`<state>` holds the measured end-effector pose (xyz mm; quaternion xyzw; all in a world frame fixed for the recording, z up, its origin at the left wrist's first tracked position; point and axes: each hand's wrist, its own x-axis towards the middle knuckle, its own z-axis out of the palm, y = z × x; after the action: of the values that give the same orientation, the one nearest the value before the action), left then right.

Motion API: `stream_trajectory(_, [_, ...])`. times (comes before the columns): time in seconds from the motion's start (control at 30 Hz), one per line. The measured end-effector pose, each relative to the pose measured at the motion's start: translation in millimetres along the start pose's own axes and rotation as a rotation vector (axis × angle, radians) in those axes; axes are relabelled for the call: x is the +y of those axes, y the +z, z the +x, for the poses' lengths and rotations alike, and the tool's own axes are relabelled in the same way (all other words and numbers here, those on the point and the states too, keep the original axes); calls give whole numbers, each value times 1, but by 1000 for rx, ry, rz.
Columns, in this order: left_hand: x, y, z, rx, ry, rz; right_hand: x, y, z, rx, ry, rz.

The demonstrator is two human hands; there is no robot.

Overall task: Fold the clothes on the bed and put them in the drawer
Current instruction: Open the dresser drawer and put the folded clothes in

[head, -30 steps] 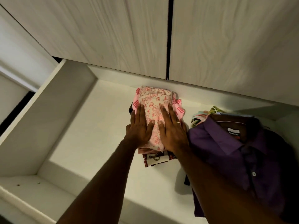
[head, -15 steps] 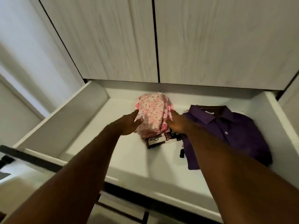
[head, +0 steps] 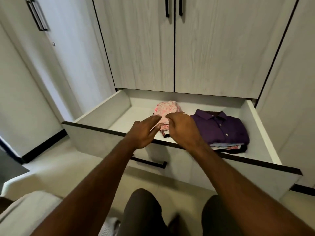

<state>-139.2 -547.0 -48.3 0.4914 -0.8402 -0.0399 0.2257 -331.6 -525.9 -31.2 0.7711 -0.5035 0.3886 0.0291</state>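
Head view, looking down past the person's knees and two bare forearms that reach forward over the front edge of an open drawer (head: 102, 116). Both hands hang in the air above that edge, holding nothing. On the left hand (head: 143, 132) the fingers are straight and slightly spread, pointing ahead toward the folded clothes. On the right hand (head: 183, 128) the fingers droop in a loose, relaxed curl; whether its fingertips brush the cloth cannot be told. Just beyond and between the two hands, inside the drawer, lies a pink pile (head: 166, 109) of folded patterned cloth, its long axis running away from the person toward the back of the drawer. It sits on top of other folded pieces whose edges show near the hands. Both hands look about equally close to it, one to either side. Beyond the right hand and off to its outer side rests a folded purple shirt (head: 221, 127), collar toward the back, on its own stack. Farther still, closed wardrobe doors (head: 213, 48) rise above the drawer. The bed is out of sight, so any next garment probably lies behind the person.
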Motion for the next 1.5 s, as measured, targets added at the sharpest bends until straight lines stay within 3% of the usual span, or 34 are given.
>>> stream_trajectory(0.07, [-7, 11, -36, 28, 41, 8, -23, 7, -34, 61, -79, 3])
stream_trajectory(0.17, [-21, 36, -85, -77, -10, 17, -47, 36, -86, 34, -124, -18])
stream_trajectory(0.3, [-31, 62, -114, -239, -87, 121, -50, 87, -125, -496, 25, -200])
stream_trajectory(0.4, [-37, 81, -130, -388, -123, 210, -39, 102, -140, -699, 62, -374])
stream_trajectory(0.67, [-65, 97, -111, -375, -127, 168, -20, 134, -135, -690, 98, -405])
stream_trajectory(0.93, [-76, 131, -33, -298, -124, 23, 25, 149, -82, -706, 186, -501])
stream_trajectory(1.13, [-96, 154, 41, -323, -139, 47, 62, 172, -30, -713, 309, -504])
stream_trajectory(1.5, [-118, 194, 166, -317, -144, 151, 158, 206, 62, -731, 339, -534])
